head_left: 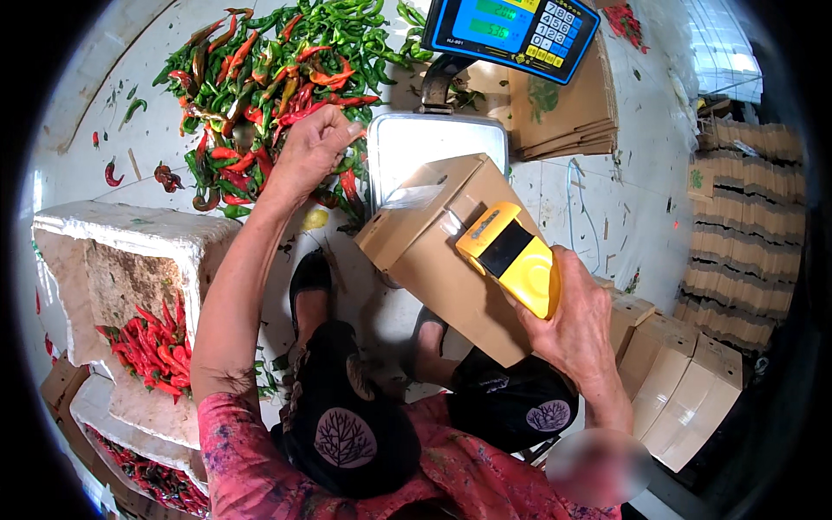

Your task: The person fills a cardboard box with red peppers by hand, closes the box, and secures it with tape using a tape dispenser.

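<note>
A seated person works over a floor strewn with peppers, the right hand wrapped around one yellow tape dispenser and pressing it against the top of one brown cardboard box that rests tilted across the knees. The fingers of that hand are curled tight on the dispenser's body, with the box just under and ahead of the fingertips. The left hand is stretched out to the edge of one large heap of green and red peppers, its fingers bunched closed; whether they pinch a pepper cannot be told. Just to the right of those knuckles lies the metal pan of one weighing scale, its blue display raised on a post behind. Below the left forearm sit two white foam boxes, each holding red peppers. Beyond the right hand's fingertips lies one pile of flattened cartons, and beside the wrist several closed cartons are stacked.
</note>
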The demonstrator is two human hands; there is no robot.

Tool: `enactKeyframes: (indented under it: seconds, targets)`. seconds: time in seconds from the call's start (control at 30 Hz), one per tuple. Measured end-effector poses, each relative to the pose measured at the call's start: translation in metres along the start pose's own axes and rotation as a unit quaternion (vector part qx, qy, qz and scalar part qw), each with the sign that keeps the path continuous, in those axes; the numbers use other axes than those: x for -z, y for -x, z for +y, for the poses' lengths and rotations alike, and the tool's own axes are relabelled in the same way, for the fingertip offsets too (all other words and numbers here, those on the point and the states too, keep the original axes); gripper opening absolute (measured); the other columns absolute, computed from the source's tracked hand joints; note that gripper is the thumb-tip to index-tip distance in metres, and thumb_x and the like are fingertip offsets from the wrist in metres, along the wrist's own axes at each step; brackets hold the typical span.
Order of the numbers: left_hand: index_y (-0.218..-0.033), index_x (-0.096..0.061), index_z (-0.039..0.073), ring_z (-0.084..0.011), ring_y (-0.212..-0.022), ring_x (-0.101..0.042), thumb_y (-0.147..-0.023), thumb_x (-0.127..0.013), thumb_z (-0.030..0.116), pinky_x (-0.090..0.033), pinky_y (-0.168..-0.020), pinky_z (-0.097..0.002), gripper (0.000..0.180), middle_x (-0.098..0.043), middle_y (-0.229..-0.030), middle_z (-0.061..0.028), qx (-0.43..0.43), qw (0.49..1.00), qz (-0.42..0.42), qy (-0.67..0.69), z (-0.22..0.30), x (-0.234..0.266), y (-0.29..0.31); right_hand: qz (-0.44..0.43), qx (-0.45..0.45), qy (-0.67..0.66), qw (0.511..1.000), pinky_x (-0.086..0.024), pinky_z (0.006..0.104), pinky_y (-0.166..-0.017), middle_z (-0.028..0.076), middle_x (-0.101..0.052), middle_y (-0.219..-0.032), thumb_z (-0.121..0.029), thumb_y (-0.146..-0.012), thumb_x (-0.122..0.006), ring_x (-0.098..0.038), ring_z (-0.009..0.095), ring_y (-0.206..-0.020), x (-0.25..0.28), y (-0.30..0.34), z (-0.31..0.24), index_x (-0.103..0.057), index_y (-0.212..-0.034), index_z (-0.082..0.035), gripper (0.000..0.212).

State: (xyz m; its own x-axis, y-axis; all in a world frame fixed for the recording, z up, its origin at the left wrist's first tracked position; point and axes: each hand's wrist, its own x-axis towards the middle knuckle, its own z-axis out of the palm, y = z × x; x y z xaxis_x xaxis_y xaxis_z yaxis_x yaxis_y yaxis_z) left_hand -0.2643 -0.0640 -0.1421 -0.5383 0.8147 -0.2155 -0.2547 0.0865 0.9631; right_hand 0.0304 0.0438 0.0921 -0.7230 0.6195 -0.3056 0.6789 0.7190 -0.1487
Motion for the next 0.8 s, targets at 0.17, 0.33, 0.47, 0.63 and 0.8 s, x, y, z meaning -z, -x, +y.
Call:
enactKeyframes:
  seconds: [0.17,0.33,0.47,0.63,0.8]
  targets:
    - [-0.082,-0.055,0.004,-0.0154,-0.066,-0.046,-0.096,-0.068,0.023,-0.043,-0.063,-0.0321,0.027,-0.048,-0.068,-0.0038,-0.055,0.992,0.010,-0.109,-0.088,-0.013,-0.008,-0.028,0.007,0.021,0.999,-0.055,0.0509,-0.073,0.025,-0.068,-0.096,-0.020,-0.078,-0.084,-0.069,0.047,-0.086,-0.008,-0.012,-0.003,-0.053,-0.125,0.001,0.060]
    - [-0.085,-0.057,0.001,-0.0168,-0.067,-0.052,-0.096,-0.067,0.023,-0.049,-0.067,-0.0348,0.027,-0.055,-0.070,-0.0077,-0.088,0.987,-0.024,-0.136,-0.106,-0.048,0.004,-0.024,0.023,0.046,0.998,-0.056,0.0513,-0.067,0.024,-0.066,-0.099,-0.019,-0.077,-0.081,-0.069,0.044,-0.079,-0.014,-0.011,-0.002,-0.050,-0.125,-0.001,0.060]
    - [-0.088,-0.057,0.000,-0.0312,-0.066,-0.061,-0.095,-0.067,0.021,-0.051,-0.067,-0.0417,0.024,-0.061,-0.071,-0.0142,-0.028,0.991,-0.046,-0.119,-0.114,-0.065,0.012,-0.037,0.010,0.052,0.998,-0.056,0.0513,-0.067,0.023,-0.066,-0.101,-0.019,-0.076,-0.081,-0.069,0.044,-0.080,-0.016,-0.012,-0.003,-0.050,-0.126,-0.002,0.062]
    - [-0.090,-0.055,0.001,-0.0454,-0.081,-0.066,-0.098,-0.062,0.022,-0.050,-0.070,-0.0524,0.024,-0.065,-0.081,-0.0227,-0.083,0.963,-0.087,-0.240,-0.108,-0.074,0.008,-0.022,0.016,0.037,0.999,-0.056,0.0503,-0.069,0.022,-0.066,-0.100,-0.019,-0.075,-0.082,-0.069,0.044,-0.081,-0.019,-0.012,-0.002,-0.050,-0.128,-0.002,0.063]
    - [-0.101,-0.051,0.002,-0.0485,-0.083,-0.066,-0.102,-0.055,0.026,-0.051,-0.074,-0.0579,0.024,-0.068,-0.084,-0.0246,-0.070,0.939,-0.111,-0.317,-0.106,-0.073,0.009,-0.017,0.017,0.046,0.999,-0.055,0.0496,-0.069,0.022,-0.066,-0.100,-0.018,-0.075,-0.082,-0.069,0.044,-0.082,-0.018,-0.012,-0.004,-0.052,-0.127,-0.002,0.062]
